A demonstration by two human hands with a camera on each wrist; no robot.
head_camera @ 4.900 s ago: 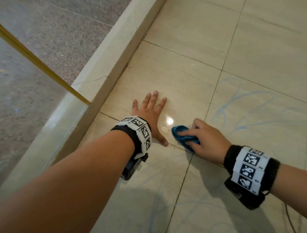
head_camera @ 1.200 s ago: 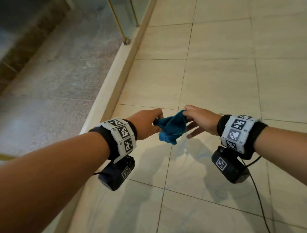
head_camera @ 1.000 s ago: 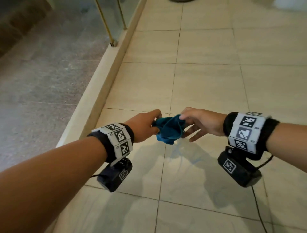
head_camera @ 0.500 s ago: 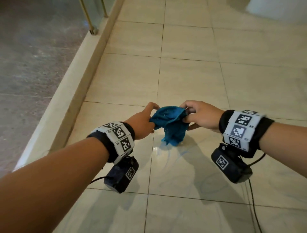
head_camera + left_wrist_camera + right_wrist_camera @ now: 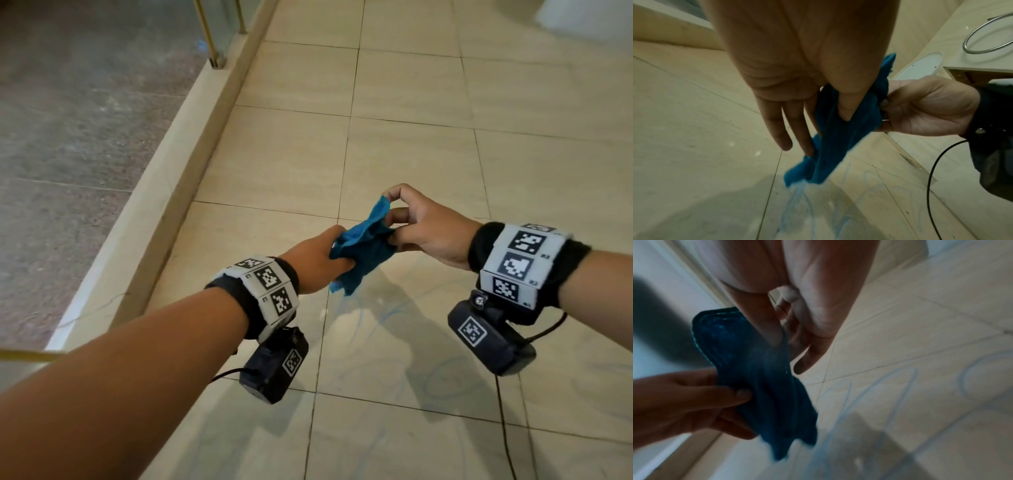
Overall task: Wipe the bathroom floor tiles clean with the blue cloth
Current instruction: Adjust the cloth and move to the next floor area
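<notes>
Above the tiles (image 5: 394, 164), both hands (image 5: 315, 263) (image 5: 431, 233) pinch the cloth (image 5: 359, 250); blue scribbles (image 5: 363, 315) remain, so wiping looks unfinished.

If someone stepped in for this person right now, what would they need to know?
Left hand: pinches one side of the blue cloth.
Right hand: pinches the opposite side.
The cloth hangs between both hands, above the floor tiles, touching nothing.
Done: cannot tell.
Left: faint blue scribbles mark the tiles just beneath the hands; put the cloth down and wipe them away.
</notes>
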